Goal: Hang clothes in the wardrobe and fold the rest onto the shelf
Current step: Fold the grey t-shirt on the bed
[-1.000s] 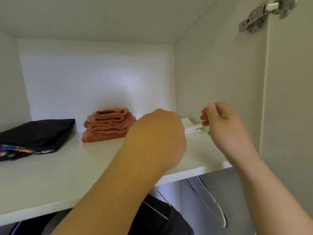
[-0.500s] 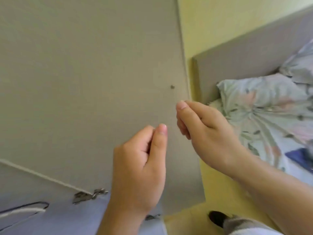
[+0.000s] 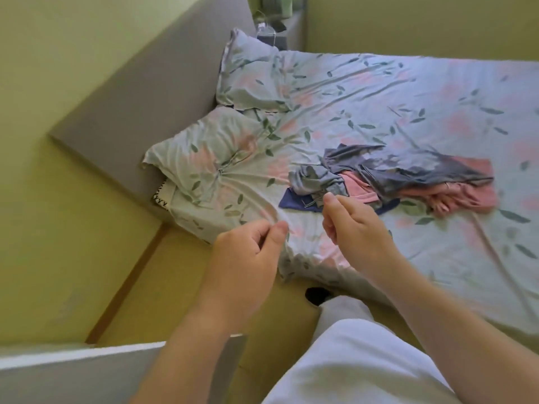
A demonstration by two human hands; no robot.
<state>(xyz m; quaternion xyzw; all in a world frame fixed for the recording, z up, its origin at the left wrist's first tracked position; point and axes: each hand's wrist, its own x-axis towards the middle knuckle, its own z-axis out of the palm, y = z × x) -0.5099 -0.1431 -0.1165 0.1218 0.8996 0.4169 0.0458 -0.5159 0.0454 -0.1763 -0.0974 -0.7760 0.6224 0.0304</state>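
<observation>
A heap of loose clothes (image 3: 402, 176) lies on the bed: a grey-blue garment on top, a pink one (image 3: 466, 196) under it at the right, a dark blue piece (image 3: 294, 201) at the near left. My left hand (image 3: 248, 258) hovers over the bed's near corner with fingers loosely curled and nothing in it. My right hand (image 3: 353, 225) hangs just in front of the heap, fingers curled, also holding nothing. Neither hand touches the clothes.
The bed (image 3: 437, 97) has a floral sheet and two pillows (image 3: 215, 161) against a grey headboard (image 3: 140, 100). The white wardrobe door edge (image 3: 73, 360) shows at the bottom left. Yellow floor lies between bed and wardrobe.
The view has swung from the wardrobe shelf, past the door, down to the bed. Both hands came away from the shelf and now hover over the bed, still holding nothing.
</observation>
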